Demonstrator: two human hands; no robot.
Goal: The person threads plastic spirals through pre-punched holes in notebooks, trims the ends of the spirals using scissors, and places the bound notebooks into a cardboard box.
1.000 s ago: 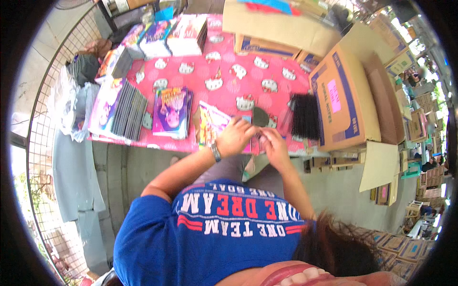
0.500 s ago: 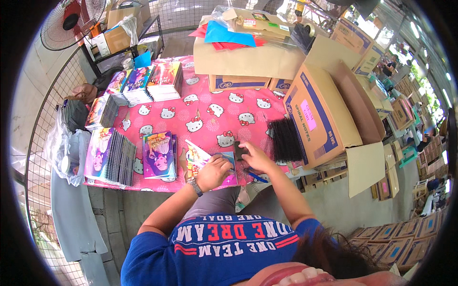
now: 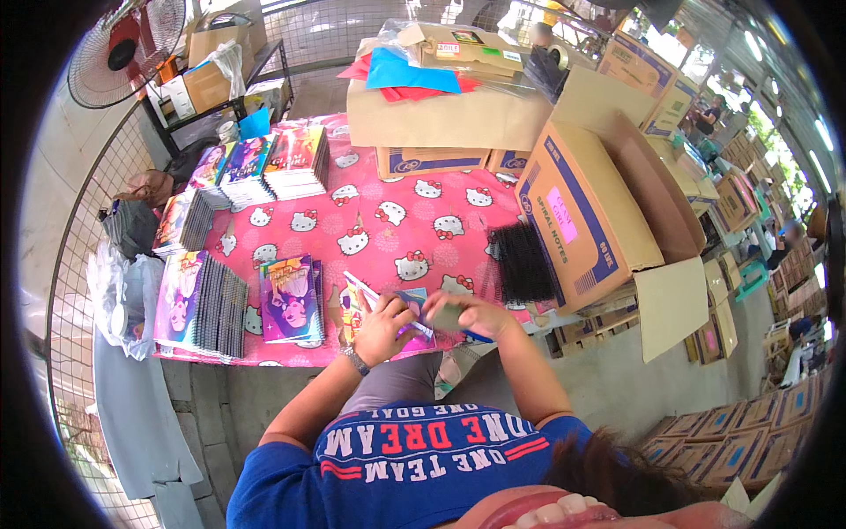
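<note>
At the table's near edge my left hand [image 3: 381, 330] is closed on a colourful notebook [image 3: 351, 319], its white page edges tilted up. Another printed cover [image 3: 412, 298] lies just beyond my fingers. Close to its right, my right hand [image 3: 480, 317] is curled round a small flat grey-green piece [image 3: 448, 317], blurred by motion. A blue tool [image 3: 477, 337], partly hidden, lies under that hand. To the left are a small pile of purple-covered notebooks [image 3: 292, 300] and a long row of spiral-bound notebooks [image 3: 183, 300].
Black spiral coils [image 3: 522, 264] lie beside a large open carton [image 3: 586, 207] at the right. More notebook stacks [image 3: 296, 163] stand at the back left. Flat cardboard [image 3: 441, 119] covers boxes at the back. A plastic bag [image 3: 123, 295] hangs by the left edge.
My right hand has come nearer and toward my left hand with the small flat piece. The notebook under my left hand has shifted slightly. The view has tilted a little.
</note>
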